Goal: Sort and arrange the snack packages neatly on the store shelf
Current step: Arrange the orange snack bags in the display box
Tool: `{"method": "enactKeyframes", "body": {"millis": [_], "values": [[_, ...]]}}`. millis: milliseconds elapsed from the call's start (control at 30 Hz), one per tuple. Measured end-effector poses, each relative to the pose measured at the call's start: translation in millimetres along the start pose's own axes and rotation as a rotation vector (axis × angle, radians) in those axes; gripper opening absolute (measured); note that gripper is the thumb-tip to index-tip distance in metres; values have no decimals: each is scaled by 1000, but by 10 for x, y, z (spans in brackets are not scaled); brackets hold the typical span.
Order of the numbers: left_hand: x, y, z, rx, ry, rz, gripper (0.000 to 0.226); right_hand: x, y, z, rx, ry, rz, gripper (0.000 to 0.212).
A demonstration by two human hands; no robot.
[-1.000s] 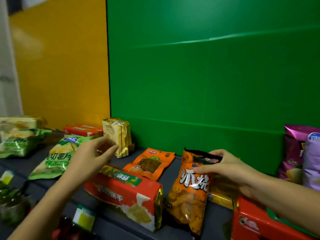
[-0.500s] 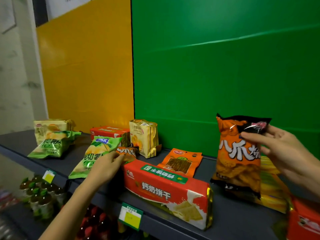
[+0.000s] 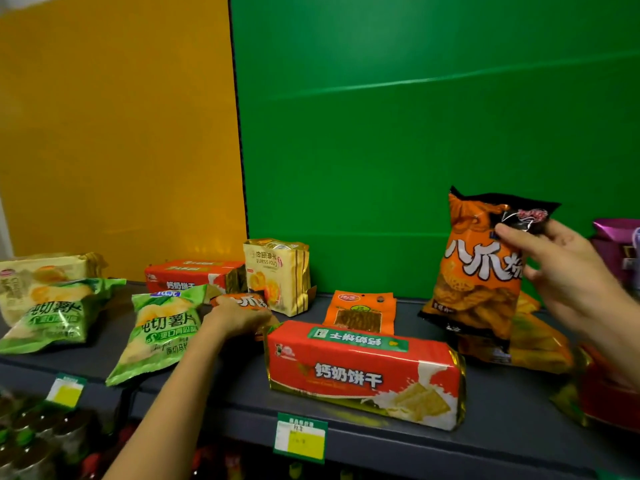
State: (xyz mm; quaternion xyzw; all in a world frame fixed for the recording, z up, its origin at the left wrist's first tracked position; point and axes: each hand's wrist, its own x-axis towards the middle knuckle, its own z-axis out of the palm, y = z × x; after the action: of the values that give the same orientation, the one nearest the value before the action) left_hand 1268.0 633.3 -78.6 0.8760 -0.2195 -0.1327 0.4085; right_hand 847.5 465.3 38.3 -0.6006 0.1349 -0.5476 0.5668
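My right hand (image 3: 568,271) pinches the black top of an orange snack bag (image 3: 478,271) and holds it upright above the dark shelf (image 3: 502,420). My left hand (image 3: 235,318) rests with curled fingers on a second, smaller orange bag (image 3: 244,301) lying flat behind a red biscuit pack (image 3: 360,372). Two green chip bags (image 3: 157,332) (image 3: 52,317) lie at the left. An orange flat pouch (image 3: 362,311) lies in the middle, near a gold croissant pack (image 3: 277,275) that stands upright.
Another red biscuit pack (image 3: 194,273) lies at the back by the yellow wall. A cream bag (image 3: 41,271) sits far left, yellow bags (image 3: 533,341) and a red pack (image 3: 609,393) at right, purple bags (image 3: 620,251) far right. Price tags (image 3: 301,436) hang on the shelf edge; bottles stand below.
My right hand has lifted the orange bag slightly higher and more upright. My left hand has moved forward onto the small orange bag. The view has shifted right.
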Motion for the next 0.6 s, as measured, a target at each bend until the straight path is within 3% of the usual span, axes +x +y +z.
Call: {"method": "enactKeyframes", "body": {"millis": [100, 200, 300, 400, 600], "values": [[47, -66, 10, -65, 88, 86, 128, -89, 20, 84, -8, 7, -25, 99], [-610, 233, -96, -63, 172, 164, 101, -180, 9, 197, 6, 13, 7, 58], [-937, 369, -149, -79, 314, 283, 84, -178, 41, 214, -12, 119, 8, 49], [-1109, 452, -231, -55, 465, 402, 92, -176, -21, 197, -54, 135, -2, 39], [-1516, 951, -412, -160, 678, 721, 90, -220, -334, -21, -56, 209, -138, 73]]}}
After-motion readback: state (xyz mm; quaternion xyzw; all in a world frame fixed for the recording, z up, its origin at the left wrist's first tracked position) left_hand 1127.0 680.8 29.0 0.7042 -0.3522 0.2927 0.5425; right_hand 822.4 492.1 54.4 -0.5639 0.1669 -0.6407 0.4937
